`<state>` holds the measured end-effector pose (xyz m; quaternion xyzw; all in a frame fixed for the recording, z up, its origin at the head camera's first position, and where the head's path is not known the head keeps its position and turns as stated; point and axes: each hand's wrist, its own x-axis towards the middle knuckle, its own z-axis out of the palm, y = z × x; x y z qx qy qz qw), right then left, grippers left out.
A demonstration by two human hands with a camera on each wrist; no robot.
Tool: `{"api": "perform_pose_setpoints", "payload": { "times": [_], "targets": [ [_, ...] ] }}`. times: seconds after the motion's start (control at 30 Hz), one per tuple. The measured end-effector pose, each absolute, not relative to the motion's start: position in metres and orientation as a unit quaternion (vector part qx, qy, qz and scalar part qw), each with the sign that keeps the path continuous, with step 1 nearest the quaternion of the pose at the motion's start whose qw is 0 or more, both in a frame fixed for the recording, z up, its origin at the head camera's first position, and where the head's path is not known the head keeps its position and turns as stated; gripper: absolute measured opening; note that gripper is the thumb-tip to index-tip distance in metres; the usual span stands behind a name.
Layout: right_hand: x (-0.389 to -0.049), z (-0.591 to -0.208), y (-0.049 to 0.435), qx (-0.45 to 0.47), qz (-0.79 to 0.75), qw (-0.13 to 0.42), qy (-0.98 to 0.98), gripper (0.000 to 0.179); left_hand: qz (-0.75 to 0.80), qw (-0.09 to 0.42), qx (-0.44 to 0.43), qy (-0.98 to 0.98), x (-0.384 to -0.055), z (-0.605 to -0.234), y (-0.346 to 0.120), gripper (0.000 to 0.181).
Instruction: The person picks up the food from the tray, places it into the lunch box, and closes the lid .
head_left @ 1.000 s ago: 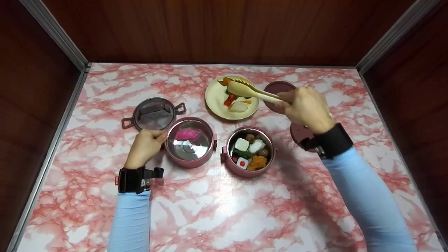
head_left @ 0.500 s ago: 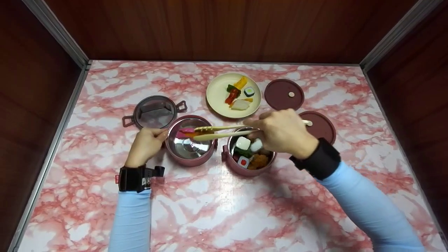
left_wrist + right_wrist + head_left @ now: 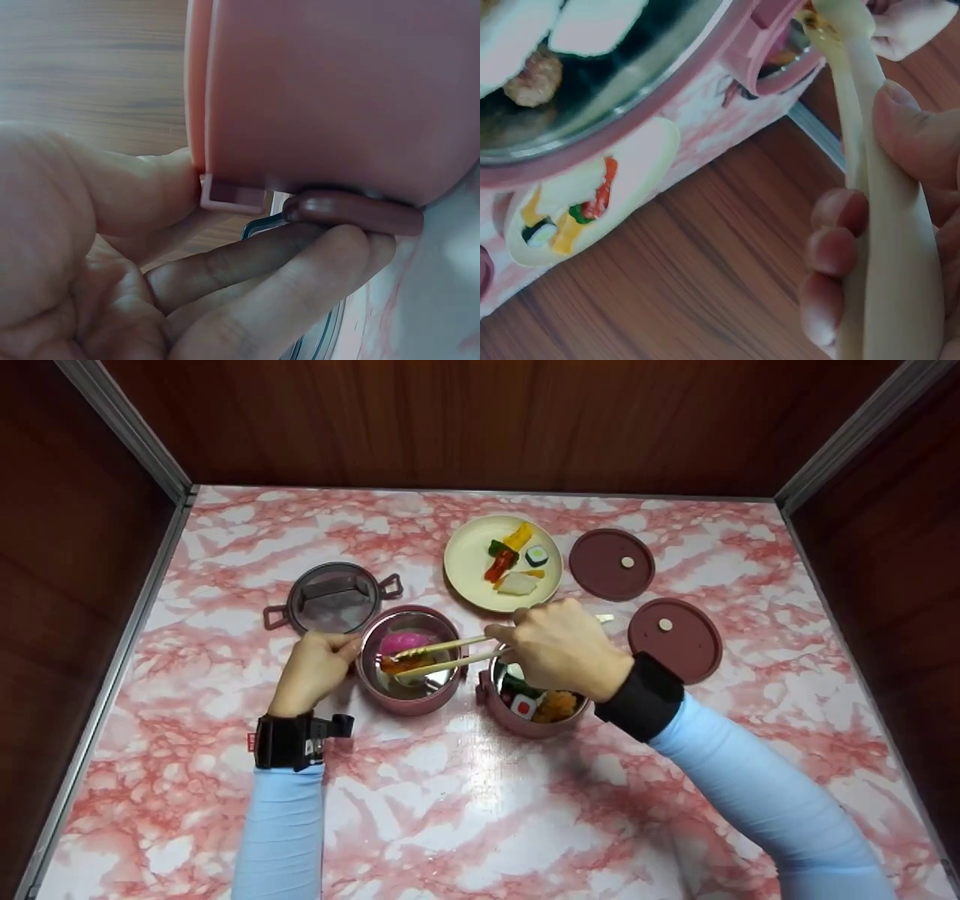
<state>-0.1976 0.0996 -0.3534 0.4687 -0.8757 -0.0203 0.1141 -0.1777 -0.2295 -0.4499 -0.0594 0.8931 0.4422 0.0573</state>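
My left hand (image 3: 311, 675) holds the side of the left pink pot (image 3: 409, 706). In the left wrist view the thumb is against its rim and the fingers lie under its brown side handle (image 3: 352, 212). My right hand (image 3: 566, 652) grips cream tongs (image 3: 900, 240), which reach into that pot. Between the tongs' tips is an orange-brown food piece (image 3: 396, 665), low inside the pot beside a bright pink food piece (image 3: 405, 643). The right pink pot (image 3: 532, 729) stands under my right hand, which hides part of its food.
Behind the pots is a cream plate (image 3: 465, 562) with several food pieces. A clear lid with handles (image 3: 337, 604) lies at the left. Two maroon lids (image 3: 607, 581) lie at the right. Dark wooden panels (image 3: 480, 420) border the table.
The tongs have moved from the plate leftward and down into the left pot, carrying the orange-brown piece off the plate. My left hand stays on the left pot.
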Motion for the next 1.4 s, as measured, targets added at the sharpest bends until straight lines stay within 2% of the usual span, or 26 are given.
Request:
{"api": "perform_pose_setpoints", "payload": {
  "times": [0.13, 0.33, 0.53, 0.77, 1.17, 1.3, 1.4],
  "targets": [
    [-0.199, -0.35, 0.095, 0.476, -0.036, 0.098, -0.873, 0.017, 0.44, 0.053, -0.059, 0.894, -0.178, -0.449, -0.23, 0.028],
    [-0.202, -0.342, 0.094, 0.458, -0.034, 0.045, -0.887, 0.021, 0.443, 0.054, -0.055, 0.893, -0.179, -0.449, -0.23, 0.028],
    [-0.209, -0.333, 0.094, 0.401, -0.046, -0.009, -0.915, 0.016, 0.447, 0.063, -0.058, 0.89, -0.179, -0.448, -0.229, 0.029],
    [-0.211, -0.337, 0.088, 0.387, -0.06, -0.066, -0.918, 0.016, 0.446, 0.057, -0.059, 0.891, -0.179, -0.448, -0.228, 0.028],
    [-0.213, -0.336, 0.086, 0.404, -0.026, -0.077, -0.911, 0.012, 0.446, 0.062, -0.06, 0.891, -0.178, -0.448, -0.229, 0.028],
    [-0.219, -0.325, 0.092, 0.37, -0.03, -0.11, -0.922, 0.017, 0.444, 0.062, -0.061, 0.892, -0.178, -0.448, -0.228, 0.028],
    [-0.225, -0.313, 0.104, 0.332, -0.017, -0.099, -0.938, 0.023, 0.442, 0.063, -0.061, 0.893, -0.178, -0.448, -0.228, 0.028]
  ]
}}
